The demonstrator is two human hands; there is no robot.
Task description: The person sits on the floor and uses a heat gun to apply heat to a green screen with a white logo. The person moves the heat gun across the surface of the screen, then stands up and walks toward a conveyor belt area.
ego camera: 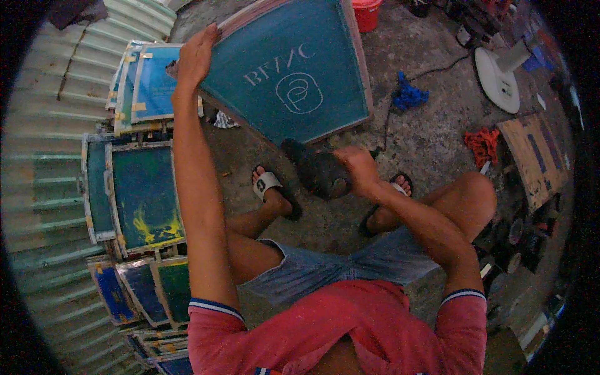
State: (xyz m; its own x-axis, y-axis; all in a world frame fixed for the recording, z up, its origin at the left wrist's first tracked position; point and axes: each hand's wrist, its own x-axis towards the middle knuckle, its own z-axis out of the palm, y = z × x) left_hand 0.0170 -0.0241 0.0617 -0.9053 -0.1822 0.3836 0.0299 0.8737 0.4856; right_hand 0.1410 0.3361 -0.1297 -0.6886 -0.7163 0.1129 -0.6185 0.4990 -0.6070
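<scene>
My left hand [196, 58] grips the left edge of a screen-printing frame [300, 51]. Wooden bars border its dark green mesh, which bears pale lettering and a rounded emblem. The frame is held tilted above the floor, and its top runs out of view. In my right hand [360, 169] is a dark handheld blower that looks like a hair dryer [323, 174]. Its nozzle is at the frame's lower corner; whether they touch, I cannot tell. My fingers and the blower's body partly hide its handle.
Several other screen frames [145, 197] lean along a corrugated metal wall [56, 197] at left. A red bucket [366, 14], a blue cloth [408, 92], a white stand base [498, 82], a red cloth [482, 146] and a stained board [534, 159] are on the right. A dark cord crosses the concrete floor.
</scene>
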